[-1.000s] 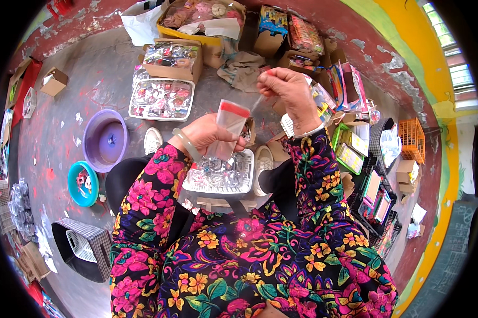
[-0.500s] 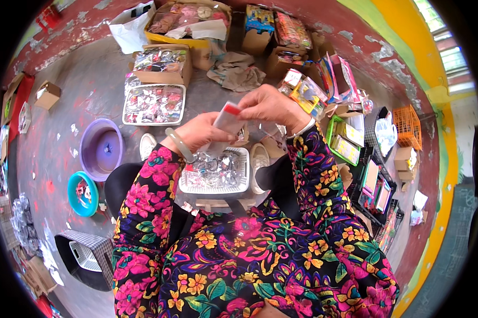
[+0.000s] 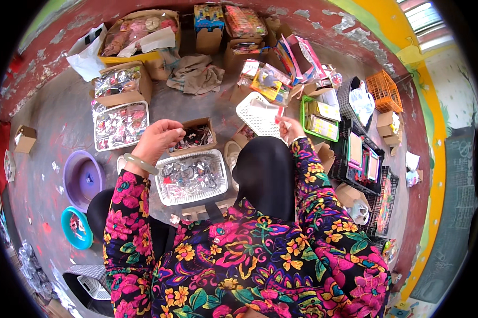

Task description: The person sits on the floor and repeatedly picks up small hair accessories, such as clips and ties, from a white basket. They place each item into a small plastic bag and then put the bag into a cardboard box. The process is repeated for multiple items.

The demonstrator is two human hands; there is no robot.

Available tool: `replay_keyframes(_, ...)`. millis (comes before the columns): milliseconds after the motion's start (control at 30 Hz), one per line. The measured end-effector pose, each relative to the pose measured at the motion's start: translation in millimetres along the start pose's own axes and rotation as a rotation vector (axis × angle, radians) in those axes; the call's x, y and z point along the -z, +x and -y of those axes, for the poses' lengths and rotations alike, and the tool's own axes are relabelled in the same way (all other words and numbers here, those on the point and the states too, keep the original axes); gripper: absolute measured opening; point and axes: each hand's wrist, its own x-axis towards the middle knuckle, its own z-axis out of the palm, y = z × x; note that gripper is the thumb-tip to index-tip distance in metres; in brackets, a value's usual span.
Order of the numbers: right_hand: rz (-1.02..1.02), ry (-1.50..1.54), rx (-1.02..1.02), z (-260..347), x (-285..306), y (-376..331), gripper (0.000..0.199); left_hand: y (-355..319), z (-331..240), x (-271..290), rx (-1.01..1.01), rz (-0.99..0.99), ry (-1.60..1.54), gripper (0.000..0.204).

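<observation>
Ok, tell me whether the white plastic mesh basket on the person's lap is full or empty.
Partly full. The white plastic mesh basket holds a shallow layer of small shiny packets across its bottom, its rim standing clear above them. The left hand hovers just beyond it.

The grey floor (image 3: 58,114) is carrying everything. Cardboard boxes (image 3: 121,84), a white basket (image 3: 191,177) and a purple basin (image 3: 82,178) are sitting on it.

Our left hand (image 3: 158,139) hovers with fingers pinched over a small cardboard box (image 3: 196,135), just beyond the white basket (image 3: 190,177) of wrapped pieces. Our right hand (image 3: 291,129) grips a small red-topped packet (image 3: 279,115) by a white tray (image 3: 260,114). Far left sits a purple bowl (image 3: 81,177).
</observation>
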Motion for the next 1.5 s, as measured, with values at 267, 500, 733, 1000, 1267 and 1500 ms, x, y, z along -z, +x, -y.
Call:
replay_keyframes(267,-0.202,0.127,-0.072,-65.4,57.5,58.8,0.013,0.7,0.0,-5.6,0.024,0.012,0.004,0.019)
replay_keyframes(500,-0.394,-0.224,0.102,-24.0,54.8,31.4,0.037,1.3,3.2,-6.2,-0.003,-0.016,-0.041,0.020)
replay_keyframes(733,0.197,-0.188,0.407,74.7,-94.2,-76.8,0.031,1.1,0.7,-1.9,-0.061,-0.053,-0.067,0.019)
replay_keyframes(1000,0.826,-0.556,0.471,51.2,-244.3,-136.4,0.031,-10.5,-24.2,18.0,-0.230,-0.265,-0.306,0.025)
replay_keyframes(1267,0.962,-0.705,0.447,11.5,-259.7,-115.9,0.014,-16.8,-21.8,13.2,-0.166,0.007,-0.157,0.039)
replay_keyframes(1500,0.931,-0.664,0.493,8.4,-261.4,-123.9,0.016,-10.0,-8.0,9.0,-0.086,0.036,-0.128,0.024)
